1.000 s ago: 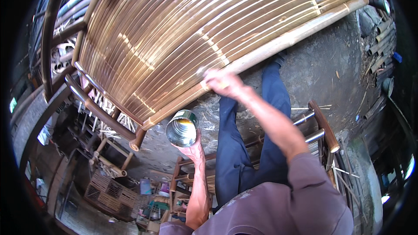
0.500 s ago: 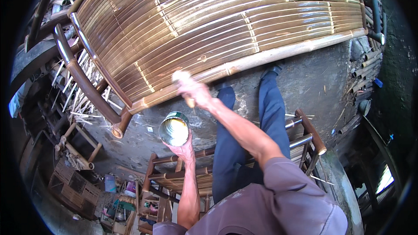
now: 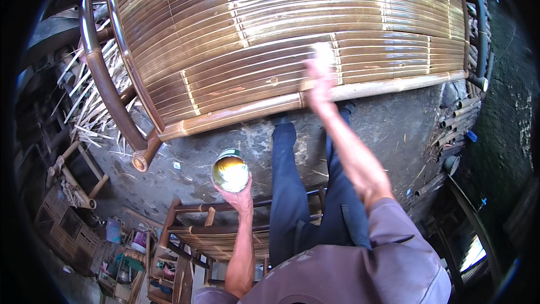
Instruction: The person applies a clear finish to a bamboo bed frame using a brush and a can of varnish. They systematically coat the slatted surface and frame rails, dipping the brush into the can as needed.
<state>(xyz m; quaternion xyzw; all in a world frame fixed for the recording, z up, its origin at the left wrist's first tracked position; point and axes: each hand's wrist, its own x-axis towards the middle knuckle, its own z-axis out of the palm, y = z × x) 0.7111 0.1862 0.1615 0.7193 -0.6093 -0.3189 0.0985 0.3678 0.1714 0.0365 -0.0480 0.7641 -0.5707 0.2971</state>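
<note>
Two bare hands are at work in the head view. The left hand (image 3: 241,196) wraps around the lower side of a metal can (image 3: 230,175), its mouth turned up and amber showing inside, in front of a slatted bamboo bench (image 3: 225,81). Blurred, the right hand (image 3: 319,85) closes around a pale-headed brush (image 3: 323,53) over the bench's slats near its front rail (image 3: 242,111); whether the bristles touch is unclear. Loose strips (image 3: 98,98) lie beyond the bench's left end.
</note>
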